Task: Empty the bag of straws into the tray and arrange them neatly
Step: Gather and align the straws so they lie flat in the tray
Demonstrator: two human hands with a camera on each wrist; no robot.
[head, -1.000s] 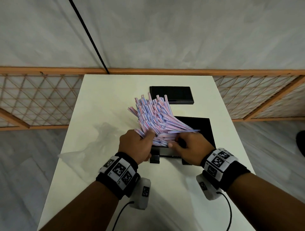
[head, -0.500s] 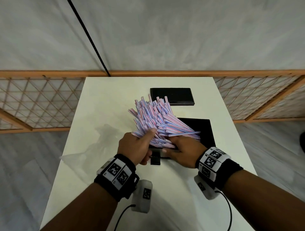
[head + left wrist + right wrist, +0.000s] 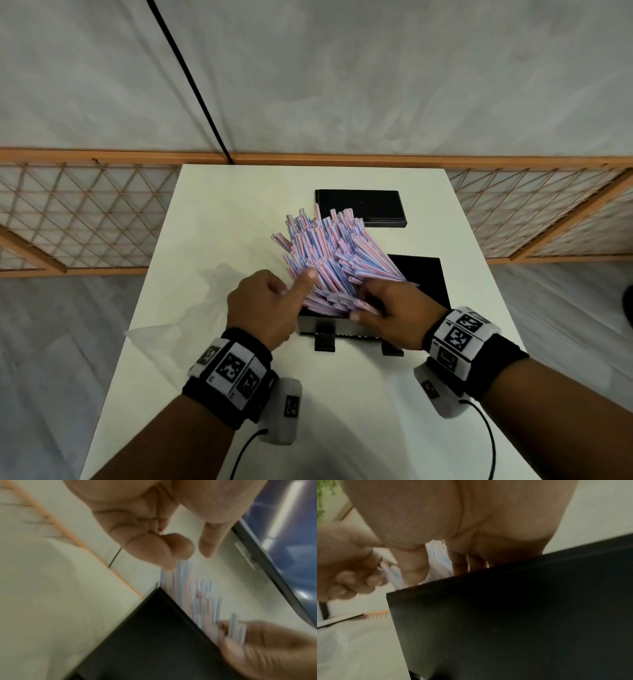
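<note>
A thick fan of pink, blue and white striped straws (image 3: 332,253) leans away from me, its near ends down in the black tray (image 3: 424,277) at the table's middle right. My left hand (image 3: 294,291) holds the fan's left side, thumb laid on top and fingers curled beside it. My right hand (image 3: 363,305) grips the near ends at the tray's front wall. The blurred left wrist view shows the straws (image 3: 197,588) below my curled left hand (image 3: 195,550). In the right wrist view the right hand (image 3: 462,561) reaches over the tray wall (image 3: 505,615).
The crumpled clear bag (image 3: 185,308) lies on the white table (image 3: 239,205) left of my left hand. A flat black lid (image 3: 359,209) lies near the far edge. A wooden lattice fence (image 3: 85,219) runs behind and beside the table.
My left thumb has lifted from the bundle's side and now lies on top of the straws. The right hand has shifted slightly along the near ends. The fan stays in place.
</note>
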